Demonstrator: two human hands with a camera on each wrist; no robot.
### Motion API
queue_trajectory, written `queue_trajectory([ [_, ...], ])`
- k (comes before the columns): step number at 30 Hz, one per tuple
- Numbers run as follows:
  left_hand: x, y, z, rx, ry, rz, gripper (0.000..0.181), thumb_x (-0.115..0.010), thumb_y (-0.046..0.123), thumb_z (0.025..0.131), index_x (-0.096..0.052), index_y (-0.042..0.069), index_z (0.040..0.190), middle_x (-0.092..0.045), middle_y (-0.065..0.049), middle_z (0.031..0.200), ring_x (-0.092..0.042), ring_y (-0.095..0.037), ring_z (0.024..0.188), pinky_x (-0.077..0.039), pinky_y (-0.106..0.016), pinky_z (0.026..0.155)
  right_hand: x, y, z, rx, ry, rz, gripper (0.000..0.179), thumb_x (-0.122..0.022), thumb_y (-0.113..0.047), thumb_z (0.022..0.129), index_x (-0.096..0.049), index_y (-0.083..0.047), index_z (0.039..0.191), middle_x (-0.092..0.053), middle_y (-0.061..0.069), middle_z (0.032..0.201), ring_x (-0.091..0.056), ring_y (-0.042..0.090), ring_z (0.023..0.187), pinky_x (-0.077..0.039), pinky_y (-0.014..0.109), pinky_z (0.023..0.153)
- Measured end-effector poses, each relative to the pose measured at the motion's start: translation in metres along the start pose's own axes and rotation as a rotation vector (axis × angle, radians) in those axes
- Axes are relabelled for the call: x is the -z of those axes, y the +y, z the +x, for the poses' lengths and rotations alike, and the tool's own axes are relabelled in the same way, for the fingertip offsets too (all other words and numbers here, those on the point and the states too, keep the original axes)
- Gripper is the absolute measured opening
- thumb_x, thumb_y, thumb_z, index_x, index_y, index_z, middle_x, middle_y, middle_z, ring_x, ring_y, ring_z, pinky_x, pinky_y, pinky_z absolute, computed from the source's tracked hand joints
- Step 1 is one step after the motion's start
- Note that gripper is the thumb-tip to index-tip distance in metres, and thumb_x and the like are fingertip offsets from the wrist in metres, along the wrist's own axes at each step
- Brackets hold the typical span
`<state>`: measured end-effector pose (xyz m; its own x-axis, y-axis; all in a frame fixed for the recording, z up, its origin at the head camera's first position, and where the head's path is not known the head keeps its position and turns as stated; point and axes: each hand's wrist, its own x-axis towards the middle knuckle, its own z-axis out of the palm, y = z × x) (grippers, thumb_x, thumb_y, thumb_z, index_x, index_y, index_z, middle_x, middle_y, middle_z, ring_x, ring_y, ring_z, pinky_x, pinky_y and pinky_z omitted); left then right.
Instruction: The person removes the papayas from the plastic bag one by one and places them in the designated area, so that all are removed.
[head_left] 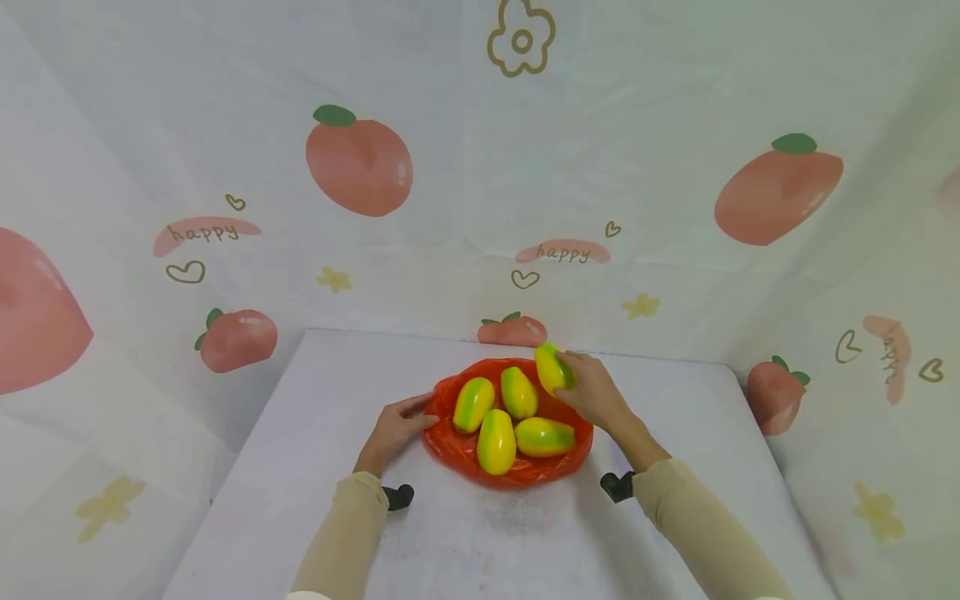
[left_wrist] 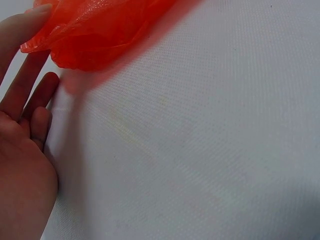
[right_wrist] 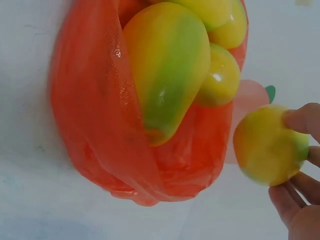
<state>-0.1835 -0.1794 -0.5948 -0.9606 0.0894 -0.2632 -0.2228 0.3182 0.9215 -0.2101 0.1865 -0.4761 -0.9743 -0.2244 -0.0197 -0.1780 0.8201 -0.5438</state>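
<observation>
Right hand (head_left: 596,396) pinches a yellow-green fruit (head_left: 551,367) near 1 o'clock of the red bag (head_left: 457,461). Left hand (head_left: 396,429), fingers loosely extended, touches the rim at 9. Four similar fruits (head_left: 497,443) occupy 10, 12, 4, 6; printed curtain (head_left: 442,283) beyond 12.

Five yellow-green fruits (head_left: 497,442), one red plastic bag (head_left: 517,481), one white table (head_left: 487,550).

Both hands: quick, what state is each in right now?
Left hand: closed, pinching the edge of the red plastic bag.
Right hand: closed, holding a yellow-green papaya-like fruit.
</observation>
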Motion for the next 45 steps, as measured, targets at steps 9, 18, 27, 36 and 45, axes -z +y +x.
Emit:
queue_trajectory([
  [9,0.001,0.000,0.001,0.002,0.005,0.011,0.052,-0.076,0.039,0.090,-0.063,0.032,0.140,-0.057,0.000,0.152,-0.042,-0.028,0.150,-0.036,-0.055,0.123,0.003,0.010,-0.010,-0.002,0.096,0.082,0.067,-0.075,-0.017,0.091,-0.048,-0.007,0.151,-0.049,0.021,0.154,-0.047,0.044,0.139,-0.047,0.058,0.112],
  [18,0.001,-0.002,0.000,-0.004,0.012,0.021,0.051,-0.076,0.037,0.091,-0.063,0.031,0.140,-0.058,0.000,0.151,-0.043,-0.028,0.149,-0.036,-0.054,0.123,0.005,0.022,-0.020,0.022,0.179,0.109,0.065,-0.075,-0.015,0.091,-0.050,-0.002,0.149,-0.052,0.024,0.151,-0.049,0.045,0.137,-0.046,0.060,0.113],
  [27,-0.001,-0.003,0.002,-0.003,0.011,0.023,0.052,-0.076,0.038,0.091,-0.063,0.031,0.140,-0.057,-0.001,0.151,-0.043,-0.029,0.149,-0.037,-0.055,0.122,0.006,0.047,-0.028,0.013,0.286,0.126,0.065,-0.076,-0.011,0.089,-0.050,0.001,0.147,-0.053,0.027,0.148,-0.053,0.046,0.132,-0.048,0.061,0.110],
  [36,0.000,0.001,0.000,-0.002,0.002,0.018,0.053,-0.076,0.040,0.090,-0.062,0.032,0.141,-0.057,0.000,0.151,-0.043,-0.029,0.149,-0.038,-0.054,0.122,0.006,0.073,-0.035,0.010,0.346,0.129,0.064,-0.077,-0.007,0.087,-0.052,0.006,0.144,-0.052,0.033,0.145,-0.054,0.052,0.128,-0.048,0.064,0.108],
  [45,0.000,0.001,0.000,-0.001,0.001,0.021,0.053,-0.075,0.041,0.091,-0.062,0.031,0.141,-0.057,-0.001,0.152,-0.043,-0.029,0.148,-0.039,-0.054,0.121,0.000,0.091,-0.035,-0.020,0.339,0.104,0.063,-0.076,-0.005,0.087,-0.051,0.008,0.143,-0.053,0.035,0.142,-0.054,0.052,0.126,-0.046,0.064,0.108],
])
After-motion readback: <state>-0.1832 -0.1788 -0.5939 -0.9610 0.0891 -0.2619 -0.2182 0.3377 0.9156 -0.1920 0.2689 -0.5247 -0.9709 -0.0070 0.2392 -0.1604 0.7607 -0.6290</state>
